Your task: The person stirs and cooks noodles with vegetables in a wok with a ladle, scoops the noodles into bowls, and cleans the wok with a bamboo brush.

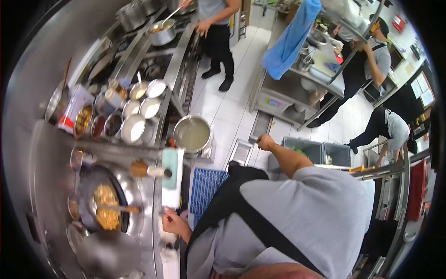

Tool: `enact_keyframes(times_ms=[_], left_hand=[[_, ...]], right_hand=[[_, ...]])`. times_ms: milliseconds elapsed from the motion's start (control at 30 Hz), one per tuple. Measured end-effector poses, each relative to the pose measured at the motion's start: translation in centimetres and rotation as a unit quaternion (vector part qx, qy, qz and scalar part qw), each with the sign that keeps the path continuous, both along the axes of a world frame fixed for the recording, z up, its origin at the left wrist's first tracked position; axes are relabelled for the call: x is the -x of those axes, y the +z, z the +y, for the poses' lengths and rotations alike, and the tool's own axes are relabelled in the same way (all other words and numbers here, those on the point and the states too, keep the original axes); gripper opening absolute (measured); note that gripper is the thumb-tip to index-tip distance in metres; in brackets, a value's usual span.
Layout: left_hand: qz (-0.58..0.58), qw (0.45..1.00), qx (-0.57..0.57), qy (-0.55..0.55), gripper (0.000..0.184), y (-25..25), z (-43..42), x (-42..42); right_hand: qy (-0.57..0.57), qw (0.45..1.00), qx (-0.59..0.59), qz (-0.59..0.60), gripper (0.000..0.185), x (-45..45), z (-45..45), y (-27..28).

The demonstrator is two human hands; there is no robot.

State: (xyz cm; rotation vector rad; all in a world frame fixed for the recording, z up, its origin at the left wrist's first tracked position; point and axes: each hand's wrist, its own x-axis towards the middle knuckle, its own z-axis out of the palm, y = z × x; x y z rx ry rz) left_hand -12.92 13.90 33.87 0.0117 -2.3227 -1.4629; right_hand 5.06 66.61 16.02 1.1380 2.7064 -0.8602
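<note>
"Well, what's the largest thing you've got on the feed?"

"I see the steel counter (151, 200) running along the left. After that come the grey bins (317, 149), on the floor to the right, then the dark wok (86, 200) on the counter, with yellow-brown food (106, 195) inside."

"Anything smaller near it?"

"I have a steel pot (188, 151) of cloudy liquid beyond the counter's edge, and a green cloth (173, 162) between that and the wearer's left hand (174, 223)."

"How are the hands, from where you sit?"

"The left is curled by the counter's edge, to the right of the wok and apart from it. The right hand (265, 142) is curled too, out near the bins. I can't tell whether either is clamped on anything."

"And the smallest?"

"A wooden-handled utensil (132, 209), lying across the food."
</note>
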Motion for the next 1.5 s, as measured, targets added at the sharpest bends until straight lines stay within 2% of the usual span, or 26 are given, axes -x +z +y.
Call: enact_keyframes(times_ms=[67, 133, 167, 200, 233, 267, 333, 400, 467, 500, 533, 600, 667, 800, 867, 933, 967, 1000, 1033, 1100, 1133, 1200, 1267, 1367, 1433, 1500], left_hand=[[0.021, 0.992, -0.014, -0.122, 0.036, 0.2, 5.5, 1.8], [0.040, 0.967, 0.027, -0.248, 0.033, 3.8, 10.8, 3.3], [0.024, 0.950, 0.040, -0.310, 0.022, 5.0, 13.2, 4.2], [0.010, 0.923, 0.033, -0.384, 0.014, 7.8, 16.5, 4.6], [-0.048, 0.906, 0.045, -0.419, 0.016, 8.8, 19.5, 5.3], [-0.107, 0.885, 0.059, -0.450, 0.019, 9.4, 22.0, 5.8], [-0.103, 0.845, 0.117, -0.512, 0.022, 8.1, 26.4, 7.3], [-0.033, 0.804, 0.174, -0.568, 0.023, 8.7, 31.6, 7.3], [-0.108, 0.773, 0.164, -0.604, 0.025, 9.8, 36.9, 6.6], [-0.147, 0.757, 0.155, -0.618, 0.026, 10.2, 39.5, 6.2], [-0.091, 0.750, 0.162, -0.634, 0.026, 10.4, 42.1, 6.0], [0.022, 0.730, 0.172, -0.661, 0.028, 10.2, 47.5, 6.2], [0.008, 0.743, 0.144, -0.654, 0.026, 9.5, 52.9, 6.2], [0.148, 0.728, 0.069, -0.666, 0.035, 10.2, 65.1, 7.0], [0.231, 0.730, 0.053, -0.641, 0.045, 13.3, 70.5, 5.9], [0.142, 0.700, -0.033, -0.699, 0.049, 13.8, 75.2, 4.7], [0.095, 0.674, -0.073, -0.729, 0.051, 13.4, 77.2, 3.6], [-0.124, 0.567, -0.162, -0.798, 0.053, 13.3, 78.2, 2.0], [-0.227, 0.530, -0.127, -0.807, 0.051, 12.7, 78.3, 0.4], [-0.189, 0.532, -0.064, -0.823, 0.051, 11.2, 78.0, -2.1], [-0.043, 0.567, -0.041, -0.822, 0.054, 9.2, 78.7, -2.6], [-0.034, 0.582, -0.072, -0.809, 0.063, 10.8, 79.3, -2.8], [-0.322, 0.522, -0.155, -0.774, 0.074, 16.4, 76.0, -2.9], [-0.372, 0.444, -0.275, -0.767, 0.081, 16.0, 75.4, -1.8], [-0.380, 0.450, -0.272, -0.761, 0.077, 15.1, 74.5, -3.0], [-0.372, 0.520, -0.195, -0.744, 0.072, 13.4, 72.8, -6.5]], right_hand=[[-0.081, 0.992, -0.089, 0.033, 0.024, -0.6, 10.3, -1.9], [-0.225, 0.957, -0.126, 0.135, 0.024, -0.5, 19.2, 4.3], [-0.271, 0.933, -0.197, 0.132, 0.030, -0.4, 24.4, 7.0], [-0.325, 0.896, -0.138, 0.270, 0.044, -0.6, 29.0, 10.4], [-0.365, 0.876, -0.151, 0.277, 0.057, -0.4, 30.7, 16.7], [-0.433, 0.827, -0.199, 0.297, 0.071, 0.2, 35.8, 17.5], [-0.438, 0.775, -0.300, 0.342, 0.083, 0.6, 43.7, 20.0], [-0.391, 0.773, -0.272, 0.419, 0.079, 1.2, 43.9, 26.3], [-0.371, 0.822, -0.147, 0.406, 0.065, 1.9, 46.9, 25.7], [-0.356, 0.841, -0.085, 0.398, 0.058, 2.5, 46.9, 26.7], [-0.380, 0.822, -0.150, 0.397, 0.040, 3.0, 45.4, 26.5], [-0.363, 0.757, -0.238, 0.488, 0.033, 4.3, 45.0, 23.1], [-0.381, 0.755, -0.204, 0.493, 0.030, 4.4, 39.3, 25.2], [-0.335, 0.767, -0.178, 0.517, 0.026, 3.6, 31.0, 30.4], [-0.222, 0.836, -0.113, 0.489, 0.023, 1.4, 27.0, 35.8], [-0.092, 0.858, -0.039, 0.504, 0.028, -0.5, 28.4, 36.4], [-0.142, 0.785, -0.033, 0.603, 0.034, -0.4, 29.4, 36.4], [-0.189, 0.697, -0.029, 0.691, 0.040, -0.3, 30.4, 36.8], [-0.251, 0.684, -0.053, 0.683, 0.052, 0.2, 31.4, 37.0], [-0.323, 0.684, -0.067, 0.651, 0.055, 3.4, 34.2, 30.9], [-0.336, 0.680, -0.057, 0.649, 0.055, 4.9, 32.2, 29.6], [-0.340, 0.677, -0.018, 0.652, 0.054, 6.3, 27.0, 27.7], [-0.331, 0.697, 0.030, 0.636, 0.054, 6.7, 21.6, 26.2], [-0.272, 0.744, 0.090, 0.604, 0.053, 5.0, 16.7, 26.7], [-0.237, 0.731, 0.115, 0.629, 0.053, 2.6, 18.5, 28.5], [-0.284, 0.671, 0.091, 0.679, 0.052, 2.0, 23.1, 30.0]])
